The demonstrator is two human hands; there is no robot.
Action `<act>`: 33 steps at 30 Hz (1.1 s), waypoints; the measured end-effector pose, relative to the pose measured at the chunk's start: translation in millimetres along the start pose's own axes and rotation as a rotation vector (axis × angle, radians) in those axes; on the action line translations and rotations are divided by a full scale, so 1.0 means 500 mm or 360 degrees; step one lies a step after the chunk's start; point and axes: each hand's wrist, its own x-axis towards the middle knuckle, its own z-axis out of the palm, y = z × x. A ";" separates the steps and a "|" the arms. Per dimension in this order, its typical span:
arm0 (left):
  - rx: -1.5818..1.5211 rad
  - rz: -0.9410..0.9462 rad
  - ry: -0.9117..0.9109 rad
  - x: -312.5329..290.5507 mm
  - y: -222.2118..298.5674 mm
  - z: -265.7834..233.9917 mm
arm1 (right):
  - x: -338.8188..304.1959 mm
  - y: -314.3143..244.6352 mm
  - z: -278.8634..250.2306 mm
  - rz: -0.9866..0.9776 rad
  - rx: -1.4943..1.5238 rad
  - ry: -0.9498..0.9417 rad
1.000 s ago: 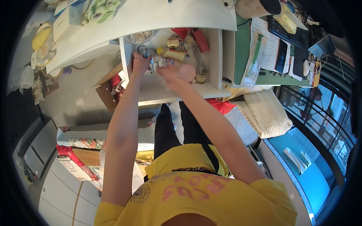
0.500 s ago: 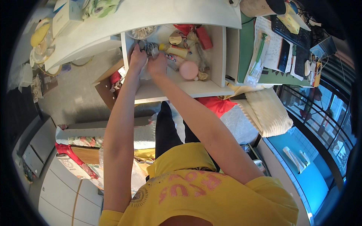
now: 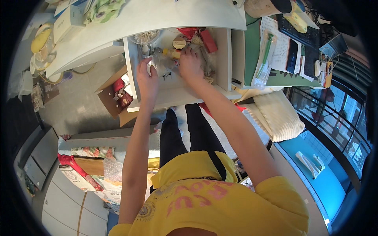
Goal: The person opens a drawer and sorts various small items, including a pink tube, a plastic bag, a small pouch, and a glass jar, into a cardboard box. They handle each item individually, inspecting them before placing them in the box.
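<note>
Both hands are inside a pulled-out white drawer (image 3: 177, 96). On its left side, my left hand (image 3: 148, 80) has thumb and fingers apart, next to a clear plastic bag (image 3: 160, 65). Small metal objects (image 3: 145, 50) lie just beyond its fingertips. My right hand (image 3: 190, 67) bends its fingers down among the contents, against a yellow tube (image 3: 171, 54); whatever is under the palm and fingertips is hidden. Farther back lie a round gold-lidded tin (image 3: 179, 42), a red box (image 3: 208, 41) and a clear round tub of cotton swabs (image 3: 145, 37).
A white tabletop (image 3: 169, 15) overhangs the drawer's back. To the right, a green desk mat (image 3: 252, 43) carries papers, a phone (image 3: 291, 55) and a keyboard (image 3: 297, 29). An open cardboard box (image 3: 107, 101) stands on the floor at left. A cream blanket (image 3: 275, 114) lies right.
My hands have parted: the left has drawn back toward me from the metal objects, and the right has moved right onto the contents. The pink round container is now out of sight.
</note>
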 end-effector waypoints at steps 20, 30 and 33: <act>-0.2163 -0.1356 -0.0672 -0.029 0.041 -0.037 | 0.104 0.205 -0.011 0.0142 -0.0092 -0.0154; -0.2695 -0.1161 -0.0838 -0.083 0.057 -0.068 | -0.077 -0.008 -0.300 0.0345 0.0798 -0.0604; -0.2720 -0.1050 -0.1091 -0.093 0.020 -0.055 | -0.138 -0.067 -0.289 0.0071 0.1093 -0.0487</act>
